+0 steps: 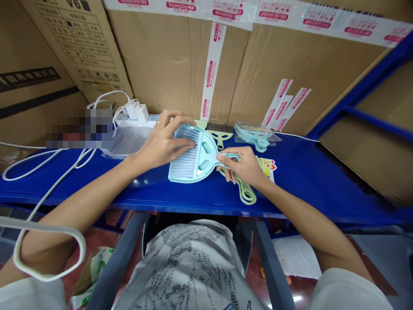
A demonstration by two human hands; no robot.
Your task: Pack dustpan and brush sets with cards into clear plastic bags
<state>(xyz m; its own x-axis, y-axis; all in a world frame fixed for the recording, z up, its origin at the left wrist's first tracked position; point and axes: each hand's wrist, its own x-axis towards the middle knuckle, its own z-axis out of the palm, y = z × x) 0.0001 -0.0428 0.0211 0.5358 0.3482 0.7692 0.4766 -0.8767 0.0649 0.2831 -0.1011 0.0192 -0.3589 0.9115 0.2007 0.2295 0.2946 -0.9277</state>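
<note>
A light blue dustpan [210, 172] with a matching hand brush [185, 161] nested in it is held up over the blue table, bristles facing left. My right hand [243, 165] is closed round its handle end. My left hand [167, 140] grips the upper left side, fingers over the rim and thumb on the bristles. Beneath my right hand a green handle [248, 194] lies on the table, the rest of that tool mostly hidden. Behind the dustpan is a green brush [220, 135] with dark bristles. Bagged light blue pieces [254, 137] lie to its right.
Clear plastic bags [129, 140] lie at the left, before white chargers [137, 111] and looping white cables [48, 165]. A colourful card [267, 167] rests right of my right hand. Large cardboard [174, 60] walls the back; a blue metal frame [364, 82] stands right.
</note>
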